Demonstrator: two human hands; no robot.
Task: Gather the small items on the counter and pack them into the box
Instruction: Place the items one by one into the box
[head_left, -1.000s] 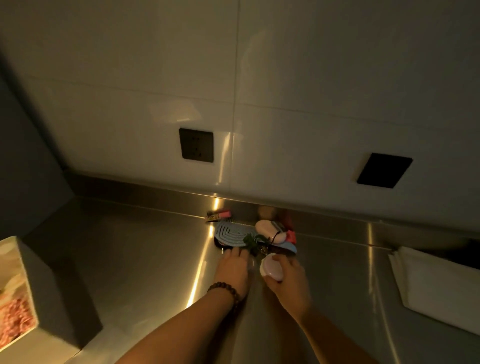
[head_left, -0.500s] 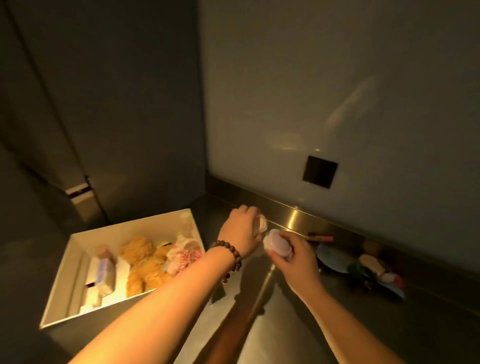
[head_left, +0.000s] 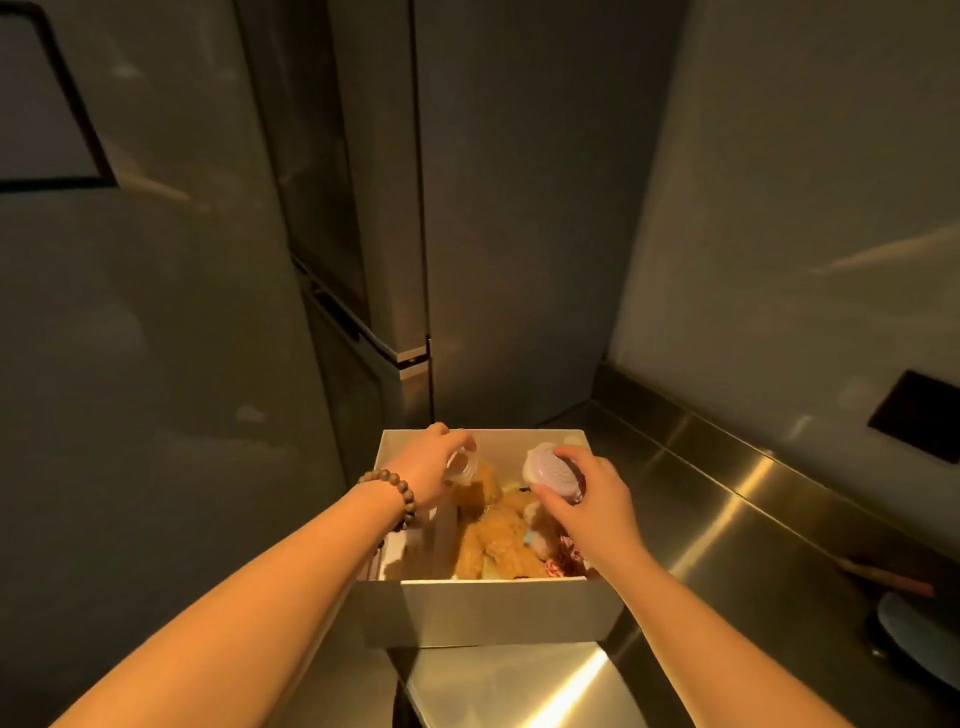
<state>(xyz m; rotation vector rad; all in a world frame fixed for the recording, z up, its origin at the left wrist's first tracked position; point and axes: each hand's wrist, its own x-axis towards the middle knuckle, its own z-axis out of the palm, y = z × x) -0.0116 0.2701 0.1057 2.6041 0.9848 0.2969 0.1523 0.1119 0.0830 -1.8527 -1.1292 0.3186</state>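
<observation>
A white open box (head_left: 498, 608) stands on the steel counter (head_left: 701, 519) in the lower middle of the head view. Inside lie a tan plush bear (head_left: 493, 535) and a pink patterned item (head_left: 558, 558). My left hand (head_left: 431, 467), with a bead bracelet on the wrist, hovers over the box's far left part and holds a small clear jar (head_left: 462, 465). My right hand (head_left: 587, 499) is over the box's right half, gripping a small round pink brush (head_left: 550, 470) with its bristled face turned up.
A tall grey fridge or cabinet (head_left: 363, 208) rises behind the box. A black wall socket (head_left: 917, 415) is at the right. At the far right edge of the counter lie a blue round item (head_left: 919, 629) and a pink stick-shaped thing (head_left: 893, 577).
Both hands have carried their items left from the pile by the wall to above the box. The view has swung left, so the box is now in the middle.
</observation>
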